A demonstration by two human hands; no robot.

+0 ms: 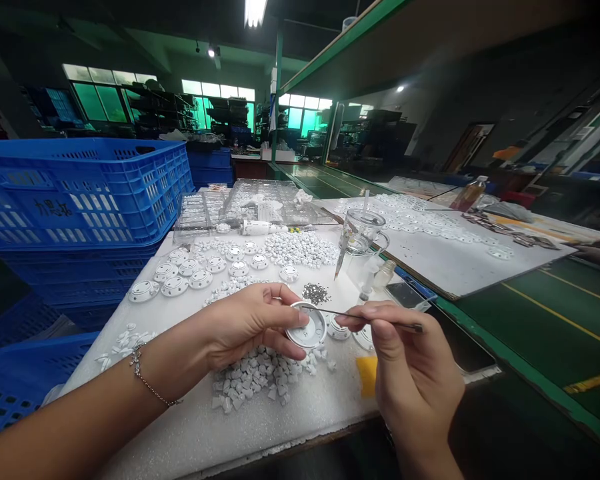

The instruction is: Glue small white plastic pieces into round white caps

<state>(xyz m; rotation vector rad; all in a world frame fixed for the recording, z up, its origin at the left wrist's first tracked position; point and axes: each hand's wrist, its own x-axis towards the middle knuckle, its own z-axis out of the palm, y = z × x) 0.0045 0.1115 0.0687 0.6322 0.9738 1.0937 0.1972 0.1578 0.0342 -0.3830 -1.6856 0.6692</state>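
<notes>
My left hand [263, 320] grips a round white plastic part [307, 332] by its rim, its hollow face turned toward me. In my right hand [405, 360] a thin dark metal rod [340, 313] is pinched like a pen. The rod's tip reaches the part's upper rim; whether it touches cannot be made out. Below lies a heap of small white angular pieces [253, 380]. Just behind the part is a small pile of tiny dark metal bits [316, 293]. More round white parts [339, 328] rest beside my right fingers, near a yellow piece [367, 375].
Rows of round white parts [187, 268] and white pieces [300, 249] cover the white board. A glass mug [363, 233] stands behind my right hand. Blue crates [80, 193] are stacked at left. To the right, another board [445, 260] with white parts sits over the green conveyor [555, 320].
</notes>
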